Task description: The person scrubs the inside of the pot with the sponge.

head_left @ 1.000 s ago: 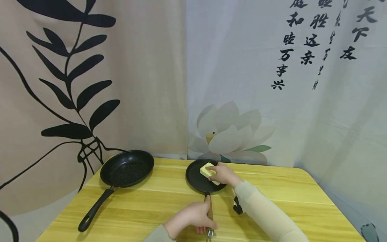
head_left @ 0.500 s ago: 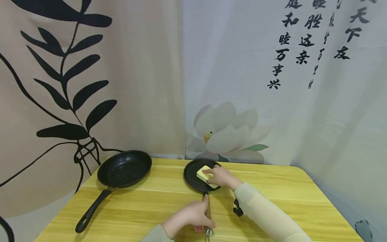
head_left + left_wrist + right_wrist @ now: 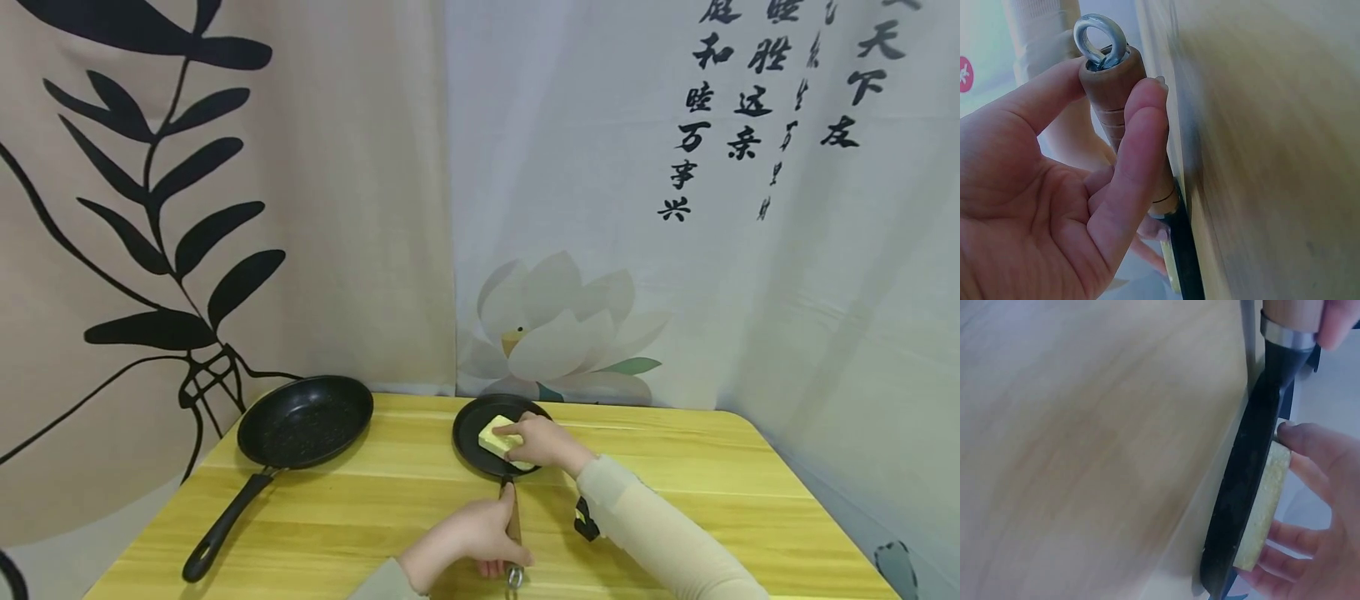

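Yellow block [image 3: 491,442] lies in the small pan [image 3: 468,433] near the table's [image 3: 637,433] far edge, long axis slanting from far left to near right; the right hand [image 3: 543,440], nearer, grips it from above, while the left hand [image 3: 486,533] holds the handle [image 3: 1113,84], which points toward the near edge.

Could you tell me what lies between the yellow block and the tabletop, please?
The right wrist view shows the small pan between the block and the tabletop.

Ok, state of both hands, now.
Left hand: holding the wooden handle of the small pan.
Right hand: holding the yellow sponge against that pan.
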### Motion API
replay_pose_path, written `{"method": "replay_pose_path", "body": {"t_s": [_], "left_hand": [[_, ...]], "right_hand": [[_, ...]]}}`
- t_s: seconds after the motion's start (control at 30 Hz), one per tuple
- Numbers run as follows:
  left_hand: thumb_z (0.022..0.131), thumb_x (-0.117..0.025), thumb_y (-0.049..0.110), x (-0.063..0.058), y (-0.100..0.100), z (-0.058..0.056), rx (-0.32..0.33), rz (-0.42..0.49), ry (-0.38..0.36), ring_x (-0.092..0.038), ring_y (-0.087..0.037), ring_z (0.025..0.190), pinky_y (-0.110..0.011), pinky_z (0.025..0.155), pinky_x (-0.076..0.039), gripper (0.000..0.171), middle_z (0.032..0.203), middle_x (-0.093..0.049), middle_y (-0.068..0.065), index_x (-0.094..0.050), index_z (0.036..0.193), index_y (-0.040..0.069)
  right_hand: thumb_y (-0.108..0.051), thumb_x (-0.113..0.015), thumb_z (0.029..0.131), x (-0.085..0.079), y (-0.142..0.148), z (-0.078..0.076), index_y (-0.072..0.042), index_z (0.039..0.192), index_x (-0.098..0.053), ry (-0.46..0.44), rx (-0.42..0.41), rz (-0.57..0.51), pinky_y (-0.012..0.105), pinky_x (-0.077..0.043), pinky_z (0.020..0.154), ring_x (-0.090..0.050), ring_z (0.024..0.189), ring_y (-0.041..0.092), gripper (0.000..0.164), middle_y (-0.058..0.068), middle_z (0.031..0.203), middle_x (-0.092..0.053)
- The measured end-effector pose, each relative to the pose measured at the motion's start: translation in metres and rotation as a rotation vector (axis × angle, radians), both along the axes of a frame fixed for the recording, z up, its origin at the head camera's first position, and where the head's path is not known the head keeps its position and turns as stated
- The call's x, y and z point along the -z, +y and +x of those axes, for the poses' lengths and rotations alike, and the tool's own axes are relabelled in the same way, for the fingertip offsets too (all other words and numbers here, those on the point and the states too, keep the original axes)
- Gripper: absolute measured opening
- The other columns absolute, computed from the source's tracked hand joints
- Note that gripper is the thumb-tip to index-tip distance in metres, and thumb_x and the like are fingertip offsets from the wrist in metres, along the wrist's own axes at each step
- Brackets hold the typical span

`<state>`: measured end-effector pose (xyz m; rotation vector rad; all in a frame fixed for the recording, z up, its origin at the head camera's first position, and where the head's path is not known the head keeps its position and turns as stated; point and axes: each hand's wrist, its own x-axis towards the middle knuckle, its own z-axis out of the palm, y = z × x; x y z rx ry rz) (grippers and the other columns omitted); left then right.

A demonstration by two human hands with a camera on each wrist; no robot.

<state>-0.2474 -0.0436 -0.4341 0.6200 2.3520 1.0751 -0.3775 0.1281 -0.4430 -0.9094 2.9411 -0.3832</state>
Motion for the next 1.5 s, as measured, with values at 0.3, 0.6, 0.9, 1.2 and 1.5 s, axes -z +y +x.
{"method": "replay_pose_path", "body": {"t_s": [0.3,0.6,0.9,1.2,1.5], "left_hand": [[0.082,-0.079,0.024,0.000,0.001,0.000,-0.001,0.004,0.011,-0.060,-0.019,0.044,-0.033,0.042,-0.052,0.101,0.059,-0.065,-0.007,-0.012,0.147,-0.017],[0.081,-0.079,0.024,0.000,0.001,0.001,-0.007,-0.004,0.021,-0.059,-0.019,0.043,-0.034,0.043,-0.053,0.102,0.057,-0.064,-0.007,-0.014,0.146,-0.018],[0.080,-0.080,0.027,0.004,0.001,0.001,-0.018,-0.017,0.026,-0.059,-0.019,0.041,-0.034,0.042,-0.053,0.103,0.055,-0.063,-0.007,-0.014,0.148,-0.015],[0.081,-0.080,0.027,0.002,0.001,0.001,-0.025,-0.023,0.019,-0.060,-0.020,0.043,-0.035,0.044,-0.053,0.103,0.056,-0.064,-0.007,-0.013,0.148,-0.015],[0.082,-0.079,0.026,0.001,0.001,0.001,-0.013,-0.018,0.010,-0.059,-0.018,0.042,-0.035,0.043,-0.053,0.103,0.057,-0.064,-0.007,-0.012,0.147,-0.016]], "right_hand": [[-0.030,-0.073,0.088,-0.001,-0.007,0.003,-0.022,0.134,-0.062,0.007,-0.022,-0.008,0.036,-0.051,0.077,-0.057,0.087,0.016,0.048,0.007,0.113,-0.062],[-0.033,-0.073,0.087,0.000,-0.020,0.005,-0.024,0.133,-0.062,0.017,-0.024,0.001,0.034,-0.051,0.075,-0.057,0.084,0.014,0.048,0.006,0.110,-0.061],[-0.036,-0.073,0.087,0.004,-0.030,0.002,-0.027,0.130,-0.064,0.028,0.005,-0.019,0.032,-0.051,0.071,-0.058,0.086,0.013,0.045,0.002,0.111,-0.063],[-0.036,-0.072,0.088,0.005,-0.037,-0.002,-0.027,0.131,-0.064,0.024,0.026,-0.029,0.029,-0.048,0.065,-0.056,0.083,0.013,0.045,0.004,0.111,-0.061],[-0.037,-0.070,0.090,0.006,-0.041,-0.011,-0.030,0.134,-0.061,0.025,0.066,-0.006,0.032,-0.048,0.064,-0.057,0.086,0.019,0.045,0.008,0.115,-0.057]]}}
